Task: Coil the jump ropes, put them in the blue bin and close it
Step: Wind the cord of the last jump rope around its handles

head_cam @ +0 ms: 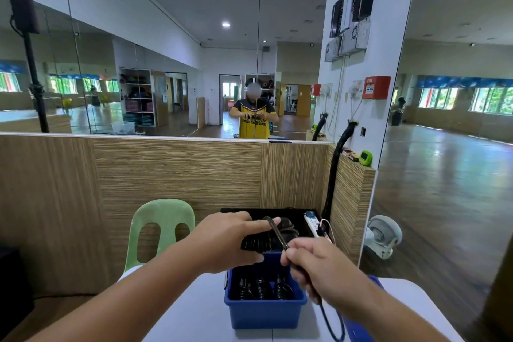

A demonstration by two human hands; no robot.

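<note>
Clutching a bundle of coiled black jump rope in the left hand, fingers curled over it, just above the far edge of the open blue bin. Pinching a free strand of the same rope in the right hand, fist closed round it, the tail hanging past the wrist toward the white table. Inside the bin, more coiled ropes side by side. Right of the bin, under the forearm, a blue slab, possibly the lid. Behind, a pale green plastic chair and a white power strip. On the pillar, a red box marked "FIRE". In the mirror, lettering on a yellow shirt, too blurred to read.
</note>
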